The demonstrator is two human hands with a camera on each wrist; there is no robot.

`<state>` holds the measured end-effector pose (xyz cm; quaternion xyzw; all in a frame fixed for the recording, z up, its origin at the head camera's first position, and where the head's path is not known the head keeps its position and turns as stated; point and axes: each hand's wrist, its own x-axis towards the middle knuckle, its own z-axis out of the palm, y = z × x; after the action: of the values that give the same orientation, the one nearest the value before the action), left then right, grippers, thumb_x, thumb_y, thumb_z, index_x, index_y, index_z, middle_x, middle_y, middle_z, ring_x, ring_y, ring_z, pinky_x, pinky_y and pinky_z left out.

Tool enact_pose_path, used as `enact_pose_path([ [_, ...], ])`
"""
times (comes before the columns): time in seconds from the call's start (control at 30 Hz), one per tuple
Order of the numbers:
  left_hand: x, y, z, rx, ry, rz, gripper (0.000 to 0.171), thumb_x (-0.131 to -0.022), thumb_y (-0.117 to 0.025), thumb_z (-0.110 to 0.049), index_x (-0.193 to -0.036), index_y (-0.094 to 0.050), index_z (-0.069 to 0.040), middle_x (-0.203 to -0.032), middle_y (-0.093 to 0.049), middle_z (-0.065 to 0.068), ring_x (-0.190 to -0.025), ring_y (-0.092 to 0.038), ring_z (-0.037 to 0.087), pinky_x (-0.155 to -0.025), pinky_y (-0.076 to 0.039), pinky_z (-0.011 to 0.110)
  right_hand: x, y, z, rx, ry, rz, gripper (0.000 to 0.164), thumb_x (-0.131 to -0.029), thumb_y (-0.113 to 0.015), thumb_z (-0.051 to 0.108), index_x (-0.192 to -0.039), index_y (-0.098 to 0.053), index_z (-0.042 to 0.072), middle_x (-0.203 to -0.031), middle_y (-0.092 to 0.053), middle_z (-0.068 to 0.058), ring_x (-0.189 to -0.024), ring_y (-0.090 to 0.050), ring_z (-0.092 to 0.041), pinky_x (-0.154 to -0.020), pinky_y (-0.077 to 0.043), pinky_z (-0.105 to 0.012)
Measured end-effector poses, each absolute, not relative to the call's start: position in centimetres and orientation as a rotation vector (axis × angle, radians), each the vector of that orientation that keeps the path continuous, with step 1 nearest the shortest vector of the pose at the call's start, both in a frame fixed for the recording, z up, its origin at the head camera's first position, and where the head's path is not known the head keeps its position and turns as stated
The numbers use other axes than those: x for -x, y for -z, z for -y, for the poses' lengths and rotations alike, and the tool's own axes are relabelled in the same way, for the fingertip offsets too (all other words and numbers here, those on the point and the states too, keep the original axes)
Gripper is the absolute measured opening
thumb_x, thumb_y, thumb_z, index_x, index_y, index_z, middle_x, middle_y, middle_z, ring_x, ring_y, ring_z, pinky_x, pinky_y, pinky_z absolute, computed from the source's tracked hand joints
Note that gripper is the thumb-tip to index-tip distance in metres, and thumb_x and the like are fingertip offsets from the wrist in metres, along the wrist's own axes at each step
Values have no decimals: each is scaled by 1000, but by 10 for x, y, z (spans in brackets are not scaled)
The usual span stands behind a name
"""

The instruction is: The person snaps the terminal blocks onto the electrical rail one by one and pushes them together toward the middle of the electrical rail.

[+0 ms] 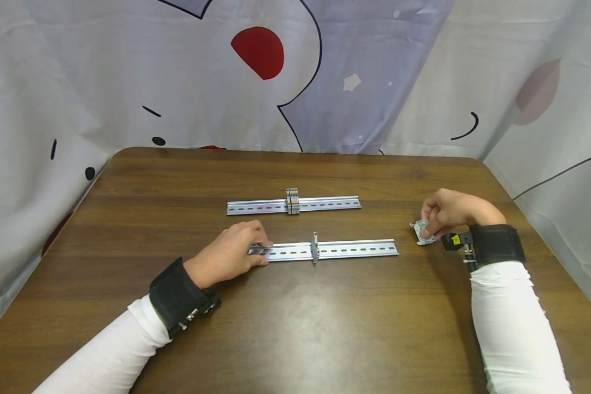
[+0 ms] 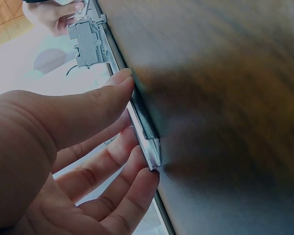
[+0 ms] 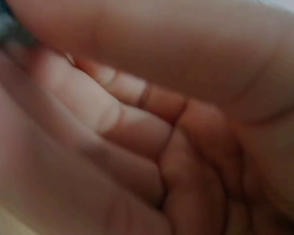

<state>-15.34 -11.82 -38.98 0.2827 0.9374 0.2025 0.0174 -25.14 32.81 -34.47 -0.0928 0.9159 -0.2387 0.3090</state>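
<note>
My left hand (image 1: pixel 226 254) grips the left end of the nearer slotted metal DIN rail (image 1: pixel 359 249), thumb on the near edge and fingers on the far one. In the left wrist view, the rail end (image 2: pixel 151 149) shows between thumb and fingers. One thin grey terminal block (image 1: pixel 314 250) stands across this rail around its middle. Out to the right, my right hand (image 1: pixel 457 210) pinches a light grey terminal block (image 1: pixel 421 232) low over the table. Blurred fingers (image 3: pixel 132 117) fill the right wrist view and hide most of that block.
Farther back lies a second DIN rail (image 1: pixel 256 207), roughly parallel, with several terminal blocks (image 1: pixel 293 201) side by side at its middle. Everything sits on a brown wooden table (image 1: pixel 295 323). A printed cloth (image 1: pixel 197 82) hangs behind the table and along its sides.
</note>
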Motion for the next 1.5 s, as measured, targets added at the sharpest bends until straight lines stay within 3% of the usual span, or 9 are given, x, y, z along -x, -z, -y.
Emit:
enact_pose_path([
  [0.17,153,389,119,-876,-627,-2910,27,-81,-81,-18,-105,-77,-7,-96,-66,6,-90,-63,22,-76,-52,37,248,350,-317,330,687,-2278,25,-75,-80,-1,-84,-57,-5,-59,-66,-2,-57,-69,-15,-57,-57,-28],
  [0.47,152,389,118,-894,-631,-2919,25,-80,-82,-19,-101,-77,-7,-97,-67,6,-91,-64,23,-78,-53,39,241,350,-292,387,587,-2282,25,-73,-84,7,-81,-62,-2,-57,-71,-5,-52,-68,-14,-52,-55,-27],
  [0.83,152,388,118,-889,-625,-2915,25,-80,-82,-19,-102,-77,-6,-96,-66,6,-91,-64,23,-78,-52,38,237,350,-279,382,645,-2292,33,-76,-80,-1,-100,-60,-9,-58,-71,-7,-51,-70,-17,-52,-58,-32],
  [1.13,152,389,117,-906,-613,-2924,27,-80,-82,-19,-103,-77,-6,-95,-66,6,-89,-63,23,-76,-52,37,227,343,-261,455,508,-2448,16,-77,-81,5,-88,-72,-3,-54,-70,-5,-45,-68,-11,-48,-57,-29],
  [1.5,152,390,117,-890,-613,-2920,25,-80,-82,-18,-102,-77,-7,-96,-65,6,-90,-63,22,-76,-52,36,218,343,-240,471,328,-2616,12,-72,-77,-1,-69,-67,5,-60,-70,-6,-43,-66,-11,-49,-55,-26],
])
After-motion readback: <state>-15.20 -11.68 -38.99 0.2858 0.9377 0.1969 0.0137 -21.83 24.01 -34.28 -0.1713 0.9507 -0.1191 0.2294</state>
